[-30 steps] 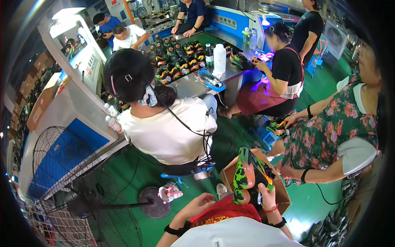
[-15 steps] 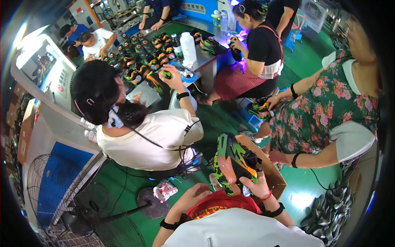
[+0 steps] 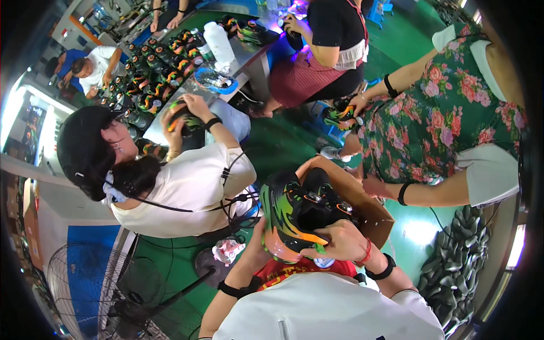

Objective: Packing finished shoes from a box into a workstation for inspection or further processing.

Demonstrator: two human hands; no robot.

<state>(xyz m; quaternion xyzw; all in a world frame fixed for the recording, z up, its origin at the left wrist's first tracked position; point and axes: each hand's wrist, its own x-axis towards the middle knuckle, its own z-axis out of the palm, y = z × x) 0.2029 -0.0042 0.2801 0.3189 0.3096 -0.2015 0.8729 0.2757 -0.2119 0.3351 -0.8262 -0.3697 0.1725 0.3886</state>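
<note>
A black, green and orange sports shoe (image 3: 281,212) is held up in front of my lap, between both hands. My right hand (image 3: 340,242) grips its lower right end, with thumb and fingers around the edge. On the opposite side my left hand (image 3: 258,246) is against the shoe, its fingers mostly hidden behind it. Just beyond, a cardboard box (image 3: 371,218) stands open, with dark shoe parts (image 3: 326,195) showing at its near side. Red cloth with yellow markings (image 3: 300,269) covers my lap under the shoe.
A co-worker in a cream shirt (image 3: 181,198) sits ahead left, handling another shoe. One in a floral apron (image 3: 430,113) is at the right, by the box. A workbench (image 3: 249,56) bears several shoes. Fan (image 3: 124,294) lower left; pile of dark shoe-shaped pieces (image 3: 453,266) lower right.
My left hand has come up from my lap onto the shoe. The shoe has turned and shifted left. The cream-shirted co-worker now has both hands on a shoe. The view has shifted.
</note>
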